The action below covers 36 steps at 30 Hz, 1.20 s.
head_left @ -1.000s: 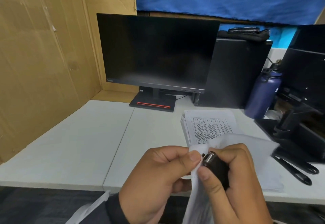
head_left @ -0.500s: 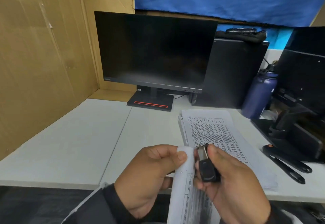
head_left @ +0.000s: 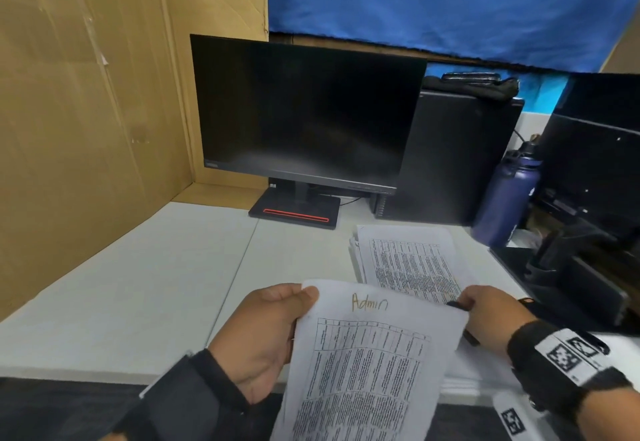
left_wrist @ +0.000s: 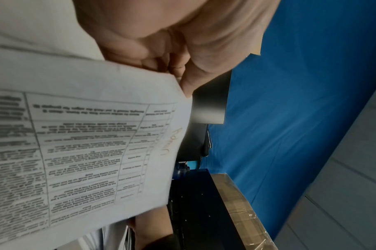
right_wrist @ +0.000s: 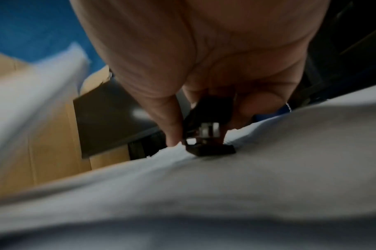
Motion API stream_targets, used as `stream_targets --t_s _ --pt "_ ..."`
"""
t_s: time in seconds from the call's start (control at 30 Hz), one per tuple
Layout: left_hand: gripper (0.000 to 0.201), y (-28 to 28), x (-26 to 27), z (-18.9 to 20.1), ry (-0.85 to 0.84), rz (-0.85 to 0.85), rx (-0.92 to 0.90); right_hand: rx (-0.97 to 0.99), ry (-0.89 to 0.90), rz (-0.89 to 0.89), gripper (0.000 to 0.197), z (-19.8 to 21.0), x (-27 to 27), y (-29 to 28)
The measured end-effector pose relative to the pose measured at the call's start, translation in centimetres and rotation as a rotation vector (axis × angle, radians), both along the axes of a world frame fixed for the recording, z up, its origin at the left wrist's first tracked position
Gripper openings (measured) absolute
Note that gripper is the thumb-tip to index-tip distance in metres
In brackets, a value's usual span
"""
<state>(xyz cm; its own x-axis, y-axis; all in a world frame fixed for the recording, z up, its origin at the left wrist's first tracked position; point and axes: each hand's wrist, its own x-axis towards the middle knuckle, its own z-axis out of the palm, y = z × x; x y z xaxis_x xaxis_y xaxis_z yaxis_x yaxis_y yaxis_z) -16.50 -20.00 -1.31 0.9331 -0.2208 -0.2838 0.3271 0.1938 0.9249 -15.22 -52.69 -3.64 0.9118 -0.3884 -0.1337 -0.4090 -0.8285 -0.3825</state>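
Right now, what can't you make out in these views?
Print on the sheet: too small in head view, blurred in left wrist view; only handwritten "Admin" reads.
The black tool: mostly hidden by the right hand and sheet in head view; right wrist view is blurred, kind unclear.
Fingers of the left hand: behind the sheet, head view.
The stack: near end covered by the sheet, head view.

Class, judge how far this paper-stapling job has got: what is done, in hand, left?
Done: the sheets marked Admin are up off the desk, pinched at their top left corner by the left hand. In hand: the right hand holds a black stapler at their top right corner. Left: no staple shows yet; the stack on the desk waits.
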Motion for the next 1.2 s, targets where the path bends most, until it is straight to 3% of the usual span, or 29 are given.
stream_targets --t_s 0.07,0.13,0.23,0.33,0.43,0.57,0.93,1.1,1.2 --pt "0.025 0.0 0.0 0.0 0.009 0.012 -0.008 -0.014 0.020 0.012 0.007 0.3 0.1 0.0" --pt "0.025 0.1 0.1 0.0 0.009 0.020 -0.013 0.044 -0.101 -0.018 0.015 1.4 -0.1 0.2" --pt "0.027 0.1 0.1 0.1 0.003 0.016 -0.014 0.098 -0.503 -0.035 0.011 4.2 -2.3 3.0" --pt "0.027 -0.1 -0.1 0.1 -0.005 -0.016 -0.002 0.042 -0.845 0.237 0.012 6.0 -5.7 8.5" --pt "0.025 -0.5 -0.7 0.2 -0.019 -0.057 0.005 0.029 -0.799 0.548 0.009 4.7 -6.9 12.6" --pt "0.022 -0.8 -1.5 0.7 -0.031 -0.103 -0.025 0.072 -0.806 0.659 0.020 2.8 -6.2 14.2" --pt "0.037 -0.7 -1.4 0.3 0.029 -0.164 -0.126 -0.086 -0.892 0.660 0.013 1.4 -5.5 14.2" --pt "0.018 -0.5 -1.5 0.3 -0.077 -0.179 -0.010 0.055 -0.844 0.573 0.034 0.6 -5.1 14.5" --pt "0.008 -0.6 -1.4 0.2 -0.215 -0.138 0.148 0.043 -0.771 0.546 0.035 0.6 -4.7 14.3"
